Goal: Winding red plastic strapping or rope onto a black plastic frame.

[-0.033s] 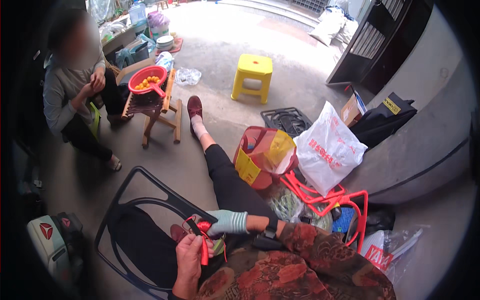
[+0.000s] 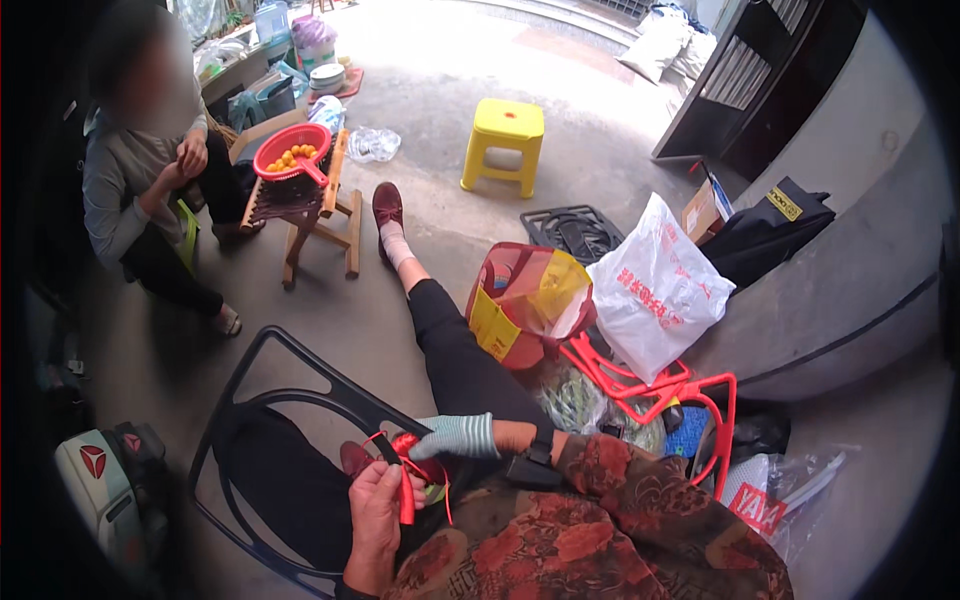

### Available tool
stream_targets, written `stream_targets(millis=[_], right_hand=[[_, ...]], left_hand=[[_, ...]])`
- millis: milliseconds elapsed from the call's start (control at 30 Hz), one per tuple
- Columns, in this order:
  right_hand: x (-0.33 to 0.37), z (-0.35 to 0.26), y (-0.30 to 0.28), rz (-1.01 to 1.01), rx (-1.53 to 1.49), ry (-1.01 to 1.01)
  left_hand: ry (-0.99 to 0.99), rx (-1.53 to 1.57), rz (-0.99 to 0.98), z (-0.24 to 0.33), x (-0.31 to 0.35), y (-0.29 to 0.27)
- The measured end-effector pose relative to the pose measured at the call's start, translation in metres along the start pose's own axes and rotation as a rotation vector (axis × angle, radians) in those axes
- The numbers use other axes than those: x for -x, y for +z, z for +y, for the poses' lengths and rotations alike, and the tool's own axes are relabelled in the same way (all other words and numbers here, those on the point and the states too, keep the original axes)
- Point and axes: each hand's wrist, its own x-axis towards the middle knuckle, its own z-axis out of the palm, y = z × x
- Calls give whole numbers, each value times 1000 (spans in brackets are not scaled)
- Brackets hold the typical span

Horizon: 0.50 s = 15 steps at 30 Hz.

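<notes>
Across my lap leans a black plastic frame (image 2: 300, 362) with a curved inner bar. My left hand (image 2: 375, 515), bare, is closed round a tool with a red handle (image 2: 406, 498); a flat black piece (image 2: 385, 447) rises just above its fingers, and I cannot tell if it is part of the tool. My right hand (image 2: 457, 437) wears a pale striped glove and is closed at the frame's right corner, its fingertips partly hidden. Next to the glove sits a shiny red bundle (image 2: 405, 443), with a thin red strand hanging below.
Red plastic frames (image 2: 650, 395), a white plastic bag (image 2: 660, 290) and a dark red bag (image 2: 525, 300) lie on my right. Ahead stands a yellow stool (image 2: 503, 147). A person sits at left by a wooden stool (image 2: 340, 225) bearing a red basket (image 2: 292, 152) of orange fruit.
Everything in view has shifted up slightly. The gloved right hand's fingers have moved a little at the frame's corner, showing more of the red bundle. My left hand keeps its hold.
</notes>
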Motion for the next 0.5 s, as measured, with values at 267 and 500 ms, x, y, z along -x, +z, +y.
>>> stream_targets(millis=[267,500], right_hand=[[58,12,-64,183,-368,-174],[97,28,-123,815,-627,-64]], left_hand=[[33,80,36,7,3,-8],[46,148,12,8,6,-5]])
